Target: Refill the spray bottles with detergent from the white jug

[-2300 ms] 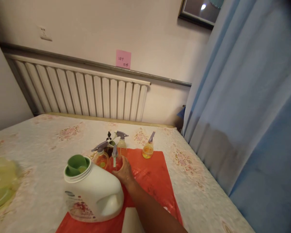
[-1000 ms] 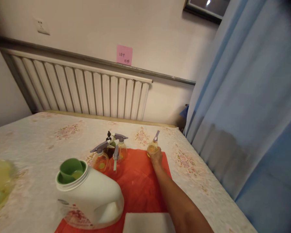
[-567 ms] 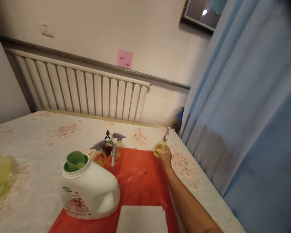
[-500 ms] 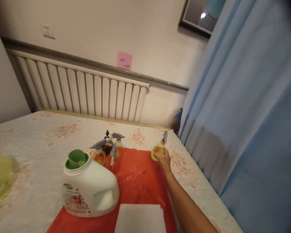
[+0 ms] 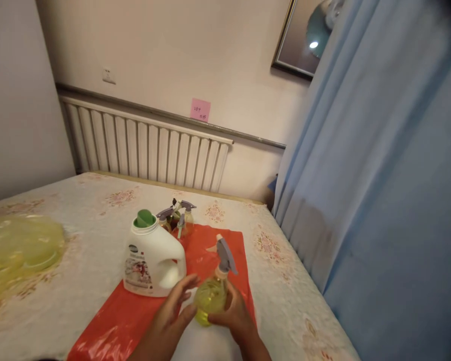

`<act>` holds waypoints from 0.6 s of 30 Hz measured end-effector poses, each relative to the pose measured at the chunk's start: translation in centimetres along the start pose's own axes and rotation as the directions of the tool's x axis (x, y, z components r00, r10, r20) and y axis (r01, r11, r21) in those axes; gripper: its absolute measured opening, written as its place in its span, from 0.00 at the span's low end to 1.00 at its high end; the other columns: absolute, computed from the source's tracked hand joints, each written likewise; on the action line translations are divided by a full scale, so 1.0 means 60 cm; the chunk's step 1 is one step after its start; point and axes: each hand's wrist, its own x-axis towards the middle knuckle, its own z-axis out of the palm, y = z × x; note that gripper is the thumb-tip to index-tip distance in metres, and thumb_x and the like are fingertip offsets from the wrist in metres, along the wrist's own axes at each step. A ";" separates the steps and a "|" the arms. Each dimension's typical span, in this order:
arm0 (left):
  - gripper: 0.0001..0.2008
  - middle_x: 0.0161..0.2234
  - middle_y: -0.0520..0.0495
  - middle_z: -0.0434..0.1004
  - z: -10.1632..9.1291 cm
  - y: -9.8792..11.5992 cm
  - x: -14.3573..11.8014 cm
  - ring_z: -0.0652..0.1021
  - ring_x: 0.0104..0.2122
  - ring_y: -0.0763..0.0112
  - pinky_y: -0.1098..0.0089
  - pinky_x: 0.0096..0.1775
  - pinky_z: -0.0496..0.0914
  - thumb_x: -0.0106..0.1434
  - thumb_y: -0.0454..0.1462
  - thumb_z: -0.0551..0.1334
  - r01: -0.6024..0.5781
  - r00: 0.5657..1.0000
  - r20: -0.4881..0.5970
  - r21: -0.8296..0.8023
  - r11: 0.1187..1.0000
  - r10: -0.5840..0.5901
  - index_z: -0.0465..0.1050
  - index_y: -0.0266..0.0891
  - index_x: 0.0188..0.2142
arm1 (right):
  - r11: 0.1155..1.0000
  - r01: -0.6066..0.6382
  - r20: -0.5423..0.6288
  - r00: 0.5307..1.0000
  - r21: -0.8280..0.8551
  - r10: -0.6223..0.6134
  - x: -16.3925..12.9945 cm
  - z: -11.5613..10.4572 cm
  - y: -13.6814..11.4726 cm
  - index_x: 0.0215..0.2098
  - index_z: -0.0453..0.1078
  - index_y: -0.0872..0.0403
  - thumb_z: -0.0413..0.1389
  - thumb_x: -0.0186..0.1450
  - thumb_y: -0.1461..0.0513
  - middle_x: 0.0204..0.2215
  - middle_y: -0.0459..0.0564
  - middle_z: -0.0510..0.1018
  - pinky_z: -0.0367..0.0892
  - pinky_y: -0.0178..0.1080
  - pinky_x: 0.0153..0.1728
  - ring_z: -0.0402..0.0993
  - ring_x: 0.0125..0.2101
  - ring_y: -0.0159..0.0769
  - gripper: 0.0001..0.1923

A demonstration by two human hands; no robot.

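Yellow spray bottle [image 5: 210,300] — both hands gripping.

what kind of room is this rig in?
Probably a home bedroom: a bed with a floral quilted cover, a slatted headboard against the wall and a blue curtain. Both hands hold a small spray bottle over a red sheet.

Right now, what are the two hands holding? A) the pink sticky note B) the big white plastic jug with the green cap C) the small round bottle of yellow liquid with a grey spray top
C: the right hand and left hand both wrap the small round bottle of yellow liquid with a grey spray top, near the camera above the red plastic sheet.
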 end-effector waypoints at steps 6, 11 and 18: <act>0.17 0.47 0.46 0.76 0.032 0.063 -0.013 0.73 0.51 0.58 0.63 0.54 0.67 0.67 0.48 0.57 -0.112 0.972 0.218 0.113 0.987 0.086 0.72 0.42 0.48 | 0.998 -0.068 0.191 0.979 -0.008 0.068 -0.077 0.038 -0.032 0.50 0.70 0.52 0.74 0.38 0.57 0.43 0.48 0.79 0.71 0.44 0.46 0.75 0.46 0.49 0.41; 0.13 0.34 0.50 0.74 0.042 0.066 -0.032 0.74 0.36 0.64 0.68 0.41 0.70 0.65 0.46 0.60 -0.038 0.961 0.273 -0.019 0.999 0.042 0.73 0.39 0.40 | 0.998 -0.064 0.200 0.978 0.020 0.059 -0.101 0.042 -0.039 0.52 0.70 0.53 0.74 0.38 0.63 0.47 0.50 0.79 0.69 0.45 0.49 0.75 0.49 0.50 0.42; 0.09 0.32 0.51 0.75 0.060 0.069 -0.045 0.74 0.34 0.65 0.70 0.38 0.68 0.61 0.41 0.60 -0.090 0.983 0.158 -0.034 0.995 0.095 0.74 0.38 0.36 | 0.997 -0.067 0.142 0.987 -0.039 0.072 -0.115 0.045 -0.029 0.50 0.71 0.51 0.71 0.39 0.66 0.46 0.48 0.80 0.69 0.45 0.49 0.76 0.49 0.51 0.39</act>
